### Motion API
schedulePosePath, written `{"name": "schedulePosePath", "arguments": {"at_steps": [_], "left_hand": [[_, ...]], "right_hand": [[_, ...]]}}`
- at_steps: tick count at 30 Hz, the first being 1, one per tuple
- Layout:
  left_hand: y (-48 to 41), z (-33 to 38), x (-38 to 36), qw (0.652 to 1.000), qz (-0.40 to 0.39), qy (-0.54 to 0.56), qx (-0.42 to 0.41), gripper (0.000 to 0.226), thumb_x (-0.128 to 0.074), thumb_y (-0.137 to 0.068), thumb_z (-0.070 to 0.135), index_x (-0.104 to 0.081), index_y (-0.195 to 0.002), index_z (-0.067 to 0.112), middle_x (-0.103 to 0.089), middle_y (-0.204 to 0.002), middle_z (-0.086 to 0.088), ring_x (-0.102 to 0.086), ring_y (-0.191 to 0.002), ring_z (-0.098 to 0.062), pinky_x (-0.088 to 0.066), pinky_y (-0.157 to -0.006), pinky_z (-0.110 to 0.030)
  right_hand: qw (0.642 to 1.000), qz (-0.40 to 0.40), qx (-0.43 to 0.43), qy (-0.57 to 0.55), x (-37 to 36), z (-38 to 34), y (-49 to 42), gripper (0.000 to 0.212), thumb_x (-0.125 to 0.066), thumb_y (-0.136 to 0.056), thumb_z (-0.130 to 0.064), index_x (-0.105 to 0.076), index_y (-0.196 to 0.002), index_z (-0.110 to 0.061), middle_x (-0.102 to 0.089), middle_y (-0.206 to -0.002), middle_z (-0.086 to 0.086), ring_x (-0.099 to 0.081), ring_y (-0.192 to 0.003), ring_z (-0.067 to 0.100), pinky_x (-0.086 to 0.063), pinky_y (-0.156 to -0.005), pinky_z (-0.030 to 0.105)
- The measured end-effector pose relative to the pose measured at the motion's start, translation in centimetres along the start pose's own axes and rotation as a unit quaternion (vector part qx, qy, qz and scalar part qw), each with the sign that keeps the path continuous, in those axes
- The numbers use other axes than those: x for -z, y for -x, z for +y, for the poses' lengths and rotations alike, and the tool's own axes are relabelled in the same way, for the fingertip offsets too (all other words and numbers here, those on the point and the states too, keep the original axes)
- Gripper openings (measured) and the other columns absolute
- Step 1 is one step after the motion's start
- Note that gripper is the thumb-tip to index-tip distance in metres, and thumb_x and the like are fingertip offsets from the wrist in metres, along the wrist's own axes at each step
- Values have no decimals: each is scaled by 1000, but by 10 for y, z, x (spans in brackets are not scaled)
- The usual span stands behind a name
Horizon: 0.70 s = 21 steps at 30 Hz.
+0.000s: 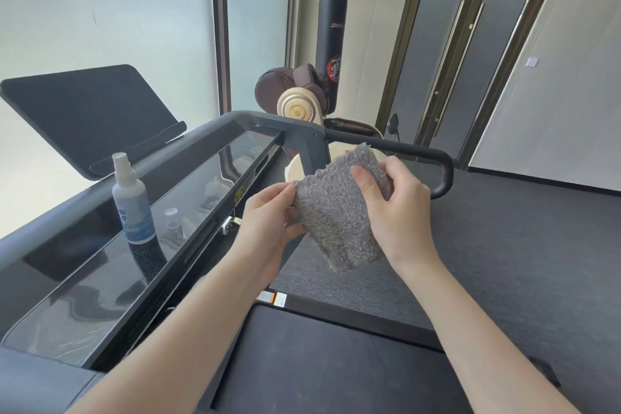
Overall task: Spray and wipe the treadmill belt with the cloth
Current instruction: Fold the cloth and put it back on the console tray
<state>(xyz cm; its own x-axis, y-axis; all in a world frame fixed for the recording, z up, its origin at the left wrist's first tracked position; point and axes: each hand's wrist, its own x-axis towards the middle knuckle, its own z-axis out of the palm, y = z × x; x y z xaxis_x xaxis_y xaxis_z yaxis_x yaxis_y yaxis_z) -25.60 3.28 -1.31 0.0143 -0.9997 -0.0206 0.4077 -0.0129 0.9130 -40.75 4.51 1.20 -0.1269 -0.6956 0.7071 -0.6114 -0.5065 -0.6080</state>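
**treadnewb:** ok where am I at here? Both hands are on the cloth (336, 222), and nothing's sprayed as far as I can tell.

**wipedown_dave:** Yep. Left hand (265, 212) pinches the cloth's 9 o'clock edge. Right hand (396, 208) grips the 3 o'clock side, thumb across the front, fingers curled behind. The cloth is up in the air in front of the handrail (416, 151), not resting on anything. The treadmill belt (319, 366) is down at 6 o'clock, flat matte black, and looks dry to me.

**treadnewb:** and the spray?

**wipedown_dave:** The spray bottle (132, 202) stands upright at 9 o'clock from the cloth, on the glossy console panel (84, 296), with nobody touching it. It's white plastic with a slim neck and a blue label. A small clear cap (174, 228) sits just beside it.

**treadnewb:** tips?

**wipedown_dave:** I'd fold the cloth into a flat pad first. It's shaggy grey stuff with wavy edges, pretty floppy, so a loose corner will probably drag. Hold it in one hand and free the other for the bottle. Mist the belt lightly, then wipe straight overlapping passes across the width. Press with a flat palm, don't just skim.
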Motion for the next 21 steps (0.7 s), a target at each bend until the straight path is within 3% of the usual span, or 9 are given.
{"name": "schedulePosePath", "arguments": {"at_steps": [4, 9, 11, 14, 18, 21], "left_hand": [[6, -4, -14, 989, -18, 119, 86, 28, -51, -99, 32, -55, -113, 8, -69, -101, -16, -71, -81, -23, -60, -74, -33], [21, -12, -24, 982, -54, 130, 125, 23, -61, -92, 35, -57, -92, 12, -75, -78, -6, -74, -71, -18, -59, -68, -29], [24, -17, -26, 980, -85, 128, 126, 24, -62, -90, 33, -62, -87, 9, -74, -82, -6, -74, -74, -16, -59, -69, -26], [28, -19, -30, 976, -119, 123, 133, 26, -62, -90, 31, -68, -93, 6, -75, -90, -7, -72, -82, -16, -57, -81, -28], [31, -20, -33, 967, -123, 152, 162, 21, -64, -87, 28, -69, -89, 8, -74, -80, -2, -72, -76, -15, -54, -90, -32], [32, -20, -34, 957, -136, 172, 188, 29, -69, -74, 31, -69, -89, 6, -73, -84, -5, -71, -80, -19, -56, -85, -30]], "right_hand": [[996, 34, 72, 41, 2, -17, -11, 24, -56, -92, -34, -50, -77, -16, -46, -53, -10, -43, -52, 11, -31, -51, 21], [995, 73, 56, 34, 5, -18, -24, 26, -55, -92, -35, -45, -73, -21, -41, -50, -12, -39, -50, 6, -31, -55, 25], [996, 77, 41, 24, 6, -18, -27, 27, -55, -92, -35, -44, -71, -21, -40, -50, -13, -40, -51, 3, -31, -56, 25], [997, 75, 33, 15, 7, -19, -29, 31, -56, -92, -34, -40, -67, -26, -41, -51, -13, -43, -51, -1, -28, -51, 13], [996, 79, 28, 9, 8, -21, -31, 32, -56, -92, -33, -39, -65, -25, -40, -53, -12, -44, -52, -1, -29, -50, 11], [996, 86, 27, 6, 8, -20, -33, 32, -56, -92, -34, -41, -67, -22, -40, -53, -12, -43, -53, 1, -28, -51, 12]]}}
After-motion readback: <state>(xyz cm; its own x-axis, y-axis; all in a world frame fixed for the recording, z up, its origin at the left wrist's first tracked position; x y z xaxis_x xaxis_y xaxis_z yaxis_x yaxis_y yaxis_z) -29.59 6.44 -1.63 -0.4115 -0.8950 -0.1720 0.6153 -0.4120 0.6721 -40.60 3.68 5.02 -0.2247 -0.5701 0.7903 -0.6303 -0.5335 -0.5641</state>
